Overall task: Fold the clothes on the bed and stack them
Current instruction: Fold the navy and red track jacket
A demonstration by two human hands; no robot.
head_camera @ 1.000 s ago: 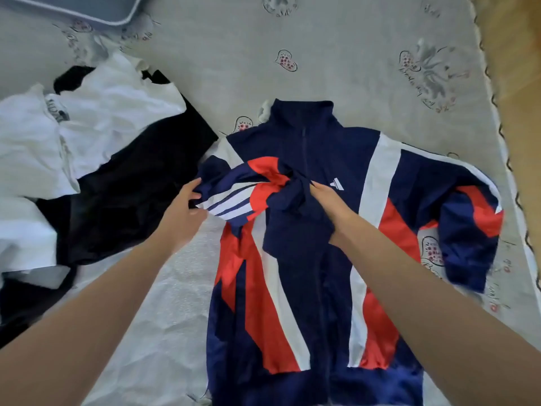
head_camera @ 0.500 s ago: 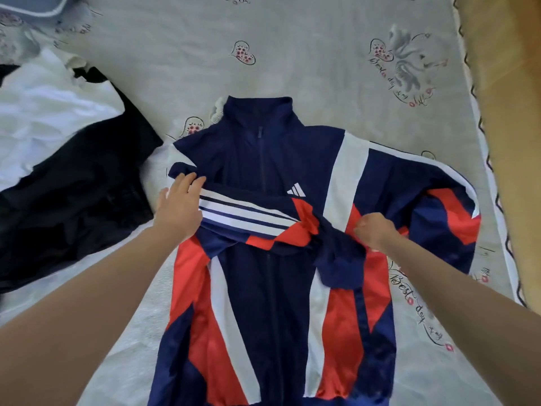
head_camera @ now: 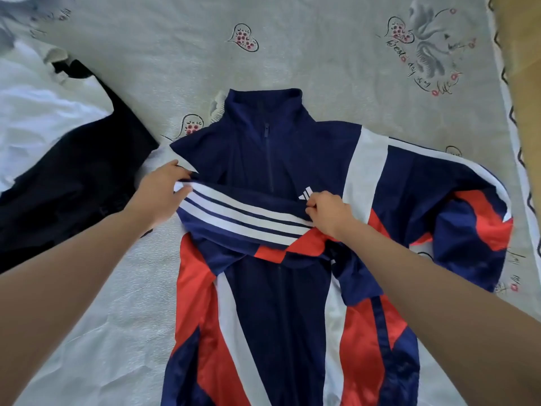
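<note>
A navy, red and white track jacket (head_camera: 263, 312) lies face up on the bed, collar away from me. Its left sleeve (head_camera: 243, 221), with three white stripes, is folded straight across the chest. My left hand (head_camera: 159, 191) grips the sleeve at the shoulder fold, thumb on the stripes. My right hand (head_camera: 329, 213) pinches the sleeve's upper edge near the chest logo. The other sleeve (head_camera: 474, 227) lies bunched out to the right.
A black garment (head_camera: 76, 183) and a white garment (head_camera: 38, 118) lie in a heap at the left. The printed grey bedsheet (head_camera: 322, 60) stretches beyond the collar. The bed's right edge and a wooden floor (head_camera: 524, 83) run down the far right.
The sleeve, crumpled a second ago, now lies stretched flat across the chest. My right hand moved right to pull it out, then came back to the logo. The view shifted left.
</note>
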